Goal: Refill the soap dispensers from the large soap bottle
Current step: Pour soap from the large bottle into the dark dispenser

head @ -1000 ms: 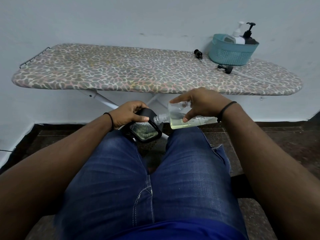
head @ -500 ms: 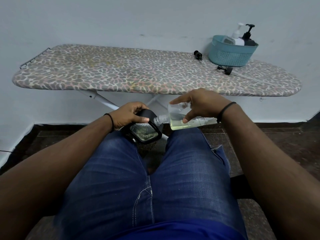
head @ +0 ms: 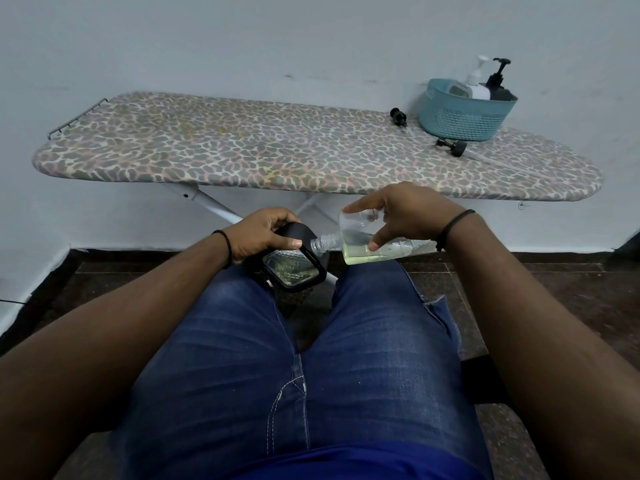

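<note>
Over the knees, left hand grips a black dispenser, tilted; right hand holds the clear soap bottle sideways, neck at its opening. Pour apparently under way; yellow soap remains. Behind: ironing board, two loose pump tops, basket with more dispensers, bare wall.

Found no readable text, label, brand, number or sign anywhere in view. Saw only bare clear plastic on the large soap bottle, and no legible lettering on the black dispenser or the basket
</note>
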